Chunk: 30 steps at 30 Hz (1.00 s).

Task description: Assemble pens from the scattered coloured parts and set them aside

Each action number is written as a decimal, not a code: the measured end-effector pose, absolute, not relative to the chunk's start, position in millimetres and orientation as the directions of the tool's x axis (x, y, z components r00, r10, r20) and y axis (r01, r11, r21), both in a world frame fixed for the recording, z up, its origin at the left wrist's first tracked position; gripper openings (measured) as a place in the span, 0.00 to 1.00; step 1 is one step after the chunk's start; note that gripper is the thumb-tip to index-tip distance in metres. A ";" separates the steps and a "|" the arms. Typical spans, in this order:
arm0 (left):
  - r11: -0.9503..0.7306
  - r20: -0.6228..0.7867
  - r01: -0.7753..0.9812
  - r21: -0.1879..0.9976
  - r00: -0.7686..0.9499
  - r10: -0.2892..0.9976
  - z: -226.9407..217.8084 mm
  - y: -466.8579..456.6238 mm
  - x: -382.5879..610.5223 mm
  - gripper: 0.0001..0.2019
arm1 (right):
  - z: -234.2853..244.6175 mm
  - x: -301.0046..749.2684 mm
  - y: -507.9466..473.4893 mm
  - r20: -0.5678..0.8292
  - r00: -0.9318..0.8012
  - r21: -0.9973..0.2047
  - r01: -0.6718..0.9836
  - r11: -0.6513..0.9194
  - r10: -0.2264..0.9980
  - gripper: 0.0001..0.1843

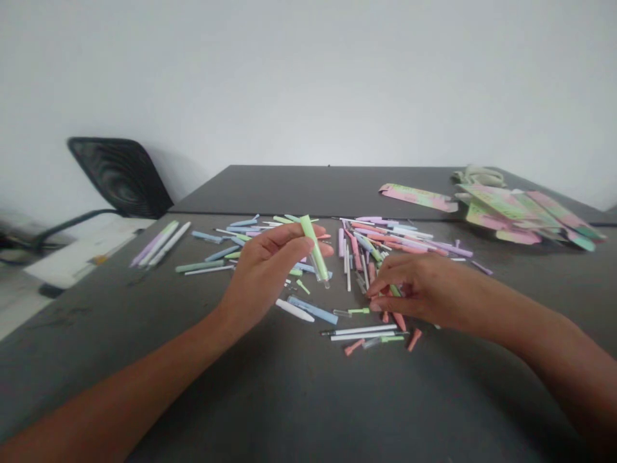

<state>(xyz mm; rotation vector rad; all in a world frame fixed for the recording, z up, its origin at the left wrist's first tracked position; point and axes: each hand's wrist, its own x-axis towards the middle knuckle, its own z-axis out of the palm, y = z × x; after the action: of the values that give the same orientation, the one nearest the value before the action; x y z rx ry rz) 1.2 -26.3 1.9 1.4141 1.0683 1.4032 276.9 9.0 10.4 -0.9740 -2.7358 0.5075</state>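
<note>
My left hand (270, 263) is closed on a light green pen barrel (315, 251) with a clear part at its lower end, held tilted above the table. My right hand (409, 286) reaches into the right-hand heap of pen parts, thumb and fingertips pinched together; whatever they grip is hidden. Just left of those fingertips lies a small green piece (359, 311). Nearer to me are white refills (364, 330), a red piece (354, 347) and another red piece (414, 339). A blue barrel (313, 310) and a white barrel (295, 310) rest below my left hand.
Loose pen parts (207, 265) spread across the dark table (270, 411). Several pens (159, 244) lie side by side at the left. Flattened pink and green boxes (511, 215) are stacked at the right, near a greyish cloth item (478, 175). A black chair (120, 173) stands at left.
</note>
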 end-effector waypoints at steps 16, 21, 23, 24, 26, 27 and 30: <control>-0.243 0.246 -0.068 0.968 0.040 0.968 -2.0 -26.3 -1.5 0.11 | 12.3 293.5 20.4 0.005 -0.671 -0.248 0.718 0.650 0.742 0.09; -0.221 0.226 -0.087 0.971 0.044 0.973 -3.7 -25.9 -1.0 0.10 | 14.4 292.6 20.2 -0.041 -0.651 -0.261 0.739 0.621 0.758 0.07; -0.216 0.222 -0.097 0.972 0.049 0.974 -4.1 -26.1 -0.9 0.10 | 12.8 292.8 21.8 -0.025 -0.674 -0.269 0.716 0.644 0.739 0.08; -0.216 0.222 -0.101 0.971 0.053 0.974 -4.2 -26.2 -0.9 0.10 | 11.5 292.5 22.5 -0.005 -0.685 -0.266 0.703 0.660 0.728 0.11; -0.214 0.221 -0.107 0.971 0.058 0.973 -4.2 -26.6 -0.4 0.09 | 8.0 289.9 23.0 0.065 -0.689 -0.236 0.692 0.682 0.722 0.17; -0.215 0.222 -0.108 0.971 0.059 0.973 -4.2 -26.9 0.0 0.09 | 6.0 287.5 22.6 0.109 -0.674 -0.211 0.702 0.680 0.730 0.18; -0.222 0.229 -0.101 0.970 0.062 0.971 -3.8 -28.1 1.1 0.07 | -1.0 277.6 19.3 0.195 -0.619 -0.126 0.754 0.645 0.761 0.19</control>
<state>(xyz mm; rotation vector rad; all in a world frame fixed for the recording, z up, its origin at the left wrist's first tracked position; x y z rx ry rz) 1.1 -28.1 -3.8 1.3358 0.9692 1.3608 277.6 19.3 -1.0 -1.2331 -2.6350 0.0473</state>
